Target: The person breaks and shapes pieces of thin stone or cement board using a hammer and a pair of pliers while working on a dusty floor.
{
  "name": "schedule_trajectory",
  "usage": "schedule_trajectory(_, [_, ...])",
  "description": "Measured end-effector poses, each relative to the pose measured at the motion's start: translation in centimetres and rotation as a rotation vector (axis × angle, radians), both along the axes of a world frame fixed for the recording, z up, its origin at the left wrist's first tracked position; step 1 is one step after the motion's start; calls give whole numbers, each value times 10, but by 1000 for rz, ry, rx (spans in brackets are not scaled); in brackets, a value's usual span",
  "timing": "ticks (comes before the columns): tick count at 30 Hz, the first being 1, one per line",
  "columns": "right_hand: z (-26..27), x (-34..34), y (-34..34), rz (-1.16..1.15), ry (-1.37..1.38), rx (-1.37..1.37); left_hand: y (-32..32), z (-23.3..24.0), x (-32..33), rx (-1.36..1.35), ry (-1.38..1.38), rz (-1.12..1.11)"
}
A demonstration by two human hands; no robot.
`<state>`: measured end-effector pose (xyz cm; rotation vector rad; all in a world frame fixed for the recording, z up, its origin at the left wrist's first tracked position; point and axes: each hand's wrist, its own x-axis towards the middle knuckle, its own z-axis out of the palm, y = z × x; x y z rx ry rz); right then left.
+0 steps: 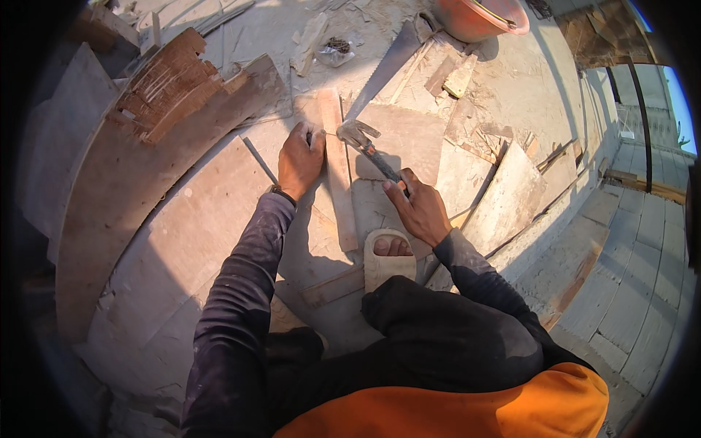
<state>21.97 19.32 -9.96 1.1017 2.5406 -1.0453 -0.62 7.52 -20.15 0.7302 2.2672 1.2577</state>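
Observation:
My right hand (419,205) grips the dark handle of a claw hammer (378,161). The metal hammer head (353,133) hovers at the right edge of a narrow wooden strip (338,180), its claw pointing right. On the strip's left side my left hand (301,159) is closed, thumb and forefinger pinched together. A thin nail (332,134) seems to stick out from these fingertips across the strip; most of it is hidden. The strip lies lengthwise before me, its near end beside my sandalled foot (391,254).
A handsaw (389,65) lies beyond the strip, near an orange basin (479,19). Plywood sheets (191,219) and a curved board (104,219) with a splintered piece (170,82) cover the left. Scrap boards (506,197) lie right, before a block wall (641,263).

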Motion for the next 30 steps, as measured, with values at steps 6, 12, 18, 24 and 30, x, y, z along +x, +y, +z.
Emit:
schedule_trajectory(6, [7,-10,1,58,-6,48,-1,-4,-3,14,-27,-16])
schedule_trajectory(12, [10,-19,-2,122,39,149,-1,-8,-7,16,-38,-27])
schedule_trajectory(18, [13,-20,9,220,82,208,2,-9,-4,20,-19,-35])
schedule_trajectory(24, [12,-22,4,208,13,210,2,-13,-7,31,11,-56])
schedule_trajectory(30, [21,-24,9,-48,93,-23,0,10,-7,43,79,-128])
